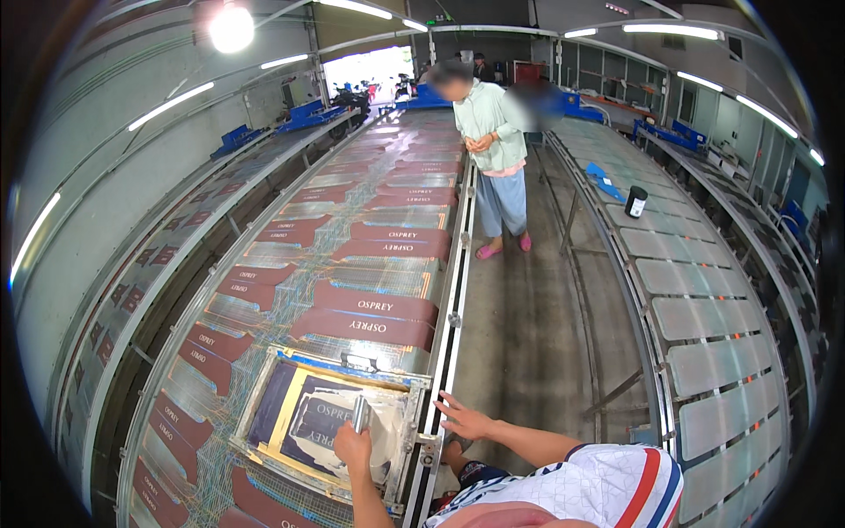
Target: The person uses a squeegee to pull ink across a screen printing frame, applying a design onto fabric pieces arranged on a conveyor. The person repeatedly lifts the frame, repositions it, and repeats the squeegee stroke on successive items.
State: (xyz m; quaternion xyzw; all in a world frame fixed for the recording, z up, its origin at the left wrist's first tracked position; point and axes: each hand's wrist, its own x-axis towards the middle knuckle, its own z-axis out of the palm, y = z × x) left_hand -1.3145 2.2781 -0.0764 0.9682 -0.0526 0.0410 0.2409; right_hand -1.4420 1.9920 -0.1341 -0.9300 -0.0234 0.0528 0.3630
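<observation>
Screen-printing line, long tabletop [264, 370] running away from the camera, covered in rows of dark red printed panels [365, 317].

Landmark: the printing frame [330, 414], metal-edged, lying flat on the tabletop at its near end, hard against the right-hand rail [449, 334].

- Left hand [352, 447]: over the near-right part of the frame, fist closed around the handle of a squeegee [359, 414]. Handle is a short metal bar, standing roughly upright out of the fist; blade end is hidden by the hand and the mesh, can't tell if it touches the mesh.
- Right hand [464, 421]: just right of the frame, fingers spread wide, holding nothing. Palm down beside the rail; fingertips look to be on or just over the rail edge, contact not clear.
- Frame mesh shows a dark blue block with a pale ink patch toward the frame's right side, under the squeegee.
- Beyond the frame: the red panels continue in two columns up the tabletop, with clear glassy gaps between them.
- Right of the frame, across the concrete aisle [519, 334]: a second tabletop [704, 343] with bare pale plates. Far along it, a small dark pot [635, 201] and a blue cloth [606, 182] just beyond.
- Far beyond the frame, in the aisle by the rail: another person [493, 158] standing, pale green top, light blue trousers, pink sandals, hands together at chest.
</observation>
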